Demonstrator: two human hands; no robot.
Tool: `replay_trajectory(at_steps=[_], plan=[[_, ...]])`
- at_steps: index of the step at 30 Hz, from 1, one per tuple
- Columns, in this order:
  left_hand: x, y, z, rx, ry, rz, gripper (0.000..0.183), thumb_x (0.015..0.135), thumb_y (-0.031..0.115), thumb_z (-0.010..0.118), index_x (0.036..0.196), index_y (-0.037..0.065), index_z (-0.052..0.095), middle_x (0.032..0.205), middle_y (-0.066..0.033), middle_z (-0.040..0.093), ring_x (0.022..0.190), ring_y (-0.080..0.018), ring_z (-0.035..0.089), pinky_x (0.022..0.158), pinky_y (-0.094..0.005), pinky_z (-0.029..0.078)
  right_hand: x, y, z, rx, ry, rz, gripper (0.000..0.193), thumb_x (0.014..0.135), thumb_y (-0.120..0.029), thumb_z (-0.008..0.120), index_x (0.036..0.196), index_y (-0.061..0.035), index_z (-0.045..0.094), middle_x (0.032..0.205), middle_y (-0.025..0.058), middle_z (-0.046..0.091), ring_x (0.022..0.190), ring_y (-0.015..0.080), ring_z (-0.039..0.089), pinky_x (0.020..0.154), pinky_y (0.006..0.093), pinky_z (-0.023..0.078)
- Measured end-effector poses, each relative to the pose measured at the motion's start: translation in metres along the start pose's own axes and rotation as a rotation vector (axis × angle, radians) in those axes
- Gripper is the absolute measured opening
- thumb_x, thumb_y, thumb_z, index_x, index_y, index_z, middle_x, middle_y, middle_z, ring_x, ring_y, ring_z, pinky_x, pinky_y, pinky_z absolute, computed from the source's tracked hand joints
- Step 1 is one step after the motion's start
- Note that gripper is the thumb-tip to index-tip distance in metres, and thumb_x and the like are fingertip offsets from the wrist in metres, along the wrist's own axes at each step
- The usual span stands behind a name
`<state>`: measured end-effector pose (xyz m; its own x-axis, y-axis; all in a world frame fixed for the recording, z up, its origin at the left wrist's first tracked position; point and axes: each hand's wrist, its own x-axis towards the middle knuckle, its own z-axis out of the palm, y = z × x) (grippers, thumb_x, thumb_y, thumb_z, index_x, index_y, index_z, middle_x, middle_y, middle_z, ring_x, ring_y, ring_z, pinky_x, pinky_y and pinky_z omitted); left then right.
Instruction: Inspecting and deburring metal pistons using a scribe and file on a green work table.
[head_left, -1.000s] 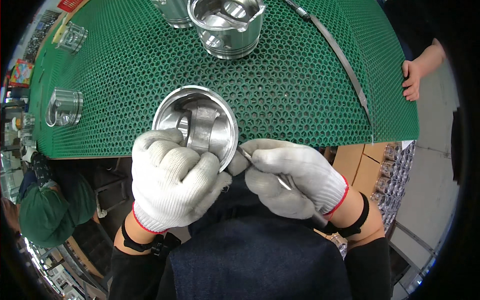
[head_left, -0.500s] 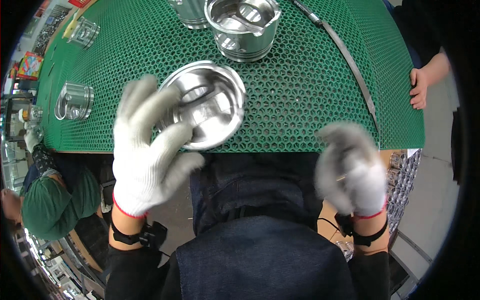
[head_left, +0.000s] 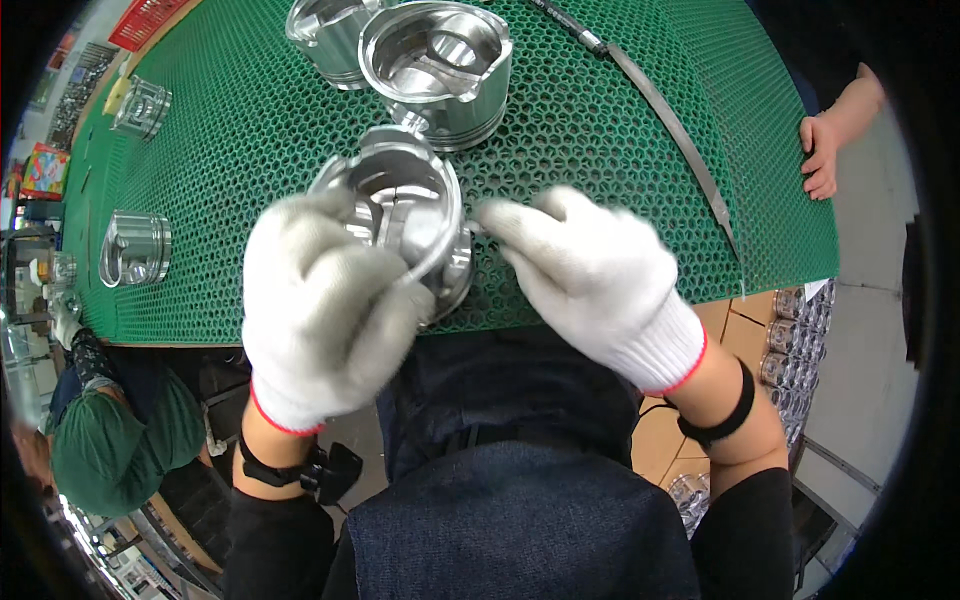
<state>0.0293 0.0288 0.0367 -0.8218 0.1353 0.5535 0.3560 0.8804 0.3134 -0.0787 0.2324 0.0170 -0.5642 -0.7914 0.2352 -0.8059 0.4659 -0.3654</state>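
A shiny metal piston (head_left: pixel 450 282) stands at the near edge of the green mat, its hollow end facing up and tilted. My left hand (head_left: pixel 325 300), in a white knit glove, curls against the piston's left side, its fingertips over the rim and blurred. My right hand (head_left: pixel 590 270), gloved alike, comes from the right with thumb and fingers pinched together at the piston's right rim. Whatever is in that pinch is too small to make out. Just beyond stand a second piston (head_left: pixel 485 105), hollow end up, and a third piston (head_left: pixel 338 50).
A long curved metal blade with a dark handle (head_left: pixel 665 115) lies on the green honeycomb mat (head_left: pixel 590 140). More pistons (head_left: pixel 137 248) are at the left. Another person's hand (head_left: pixel 820 158) rests at the right edge; a person in green (head_left: pixel 120 455) works at left. Pistons in rows (head_left: pixel 795 340) stand below right.
My right hand has moved left from beyond the table edge to the piston. The piston has turned so its hollow end shows more upright, and my left hand's fingers have curled in.
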Motion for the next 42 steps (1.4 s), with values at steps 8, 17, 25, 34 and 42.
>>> replay_trajectory(at_steps=[8,17,25,34,42], plan=[[-0.016,0.029,0.012,0.164,-0.145,0.004,0.04,0.054,0.028,0.084,0.087,0.015,0.067,0.085,0.0012,0.055,0.085,-0.0236,0.057,0.087,-0.0461,0.048,-0.028,0.001,-0.014,2.305,-0.674,0.925,0.037,0.1,-0.021,0.047,0.129,0.002,0.049,0.076,0.0055,0.06,0.052,0.0102,0.058,0.041,0.0211,0.048],[-0.019,0.027,0.01,0.076,-0.15,0.038,0.04,0.058,0.017,0.076,0.095,0.009,0.064,0.084,-0.0033,0.055,0.086,-0.029,0.056,0.091,-0.0509,0.046,-0.015,0.015,-0.027,0.83,-0.049,0.261,0.017,0.093,-0.012,0.059,0.105,-0.0023,0.068,0.076,0.0071,0.067,0.058,0.0156,0.065,0.052,0.0289,0.053],[-0.022,0.023,0.012,0.083,-0.133,0.045,0.035,0.067,0.024,0.078,0.096,0.009,0.065,0.085,-0.0036,0.056,0.086,-0.0275,0.057,0.09,-0.0503,0.047,-0.026,-0.008,-0.005,0.383,0.044,-0.082,0.025,0.078,-0.002,0.07,0.102,-0.0058,0.07,0.072,0.0082,0.063,0.06,0.0242,0.064,0.055,0.0344,0.051],[-0.041,-0.021,-0.007,-0.402,0.269,-0.448,0.036,0.083,-0.002,0.054,0.118,-0.004,0.06,0.128,-0.0214,0.057,0.12,-0.03,0.057,0.108,-0.0448,0.041,-0.07,0.003,-0.022,0.934,-0.016,0.497,0.027,0.085,-0.003,0.059,0.109,0.0025,0.07,0.09,0.0099,0.07,0.078,0.0159,0.065,0.072,0.0295,0.053],[0.044,-0.012,0.005,0.072,-0.318,0.071,0.044,0.071,0.017,0.075,0.112,0.008,0.066,0.111,-0.0094,0.065,0.107,-0.031,0.062,0.093,-0.0417,0.049,-0.065,0.007,-0.029,1.324,-0.222,0.721,0.025,0.088,-0.018,0.057,0.09,0.0027,0.07,0.082,0.0113,0.07,0.064,0.016,0.06,0.063,0.0274,0.049]])
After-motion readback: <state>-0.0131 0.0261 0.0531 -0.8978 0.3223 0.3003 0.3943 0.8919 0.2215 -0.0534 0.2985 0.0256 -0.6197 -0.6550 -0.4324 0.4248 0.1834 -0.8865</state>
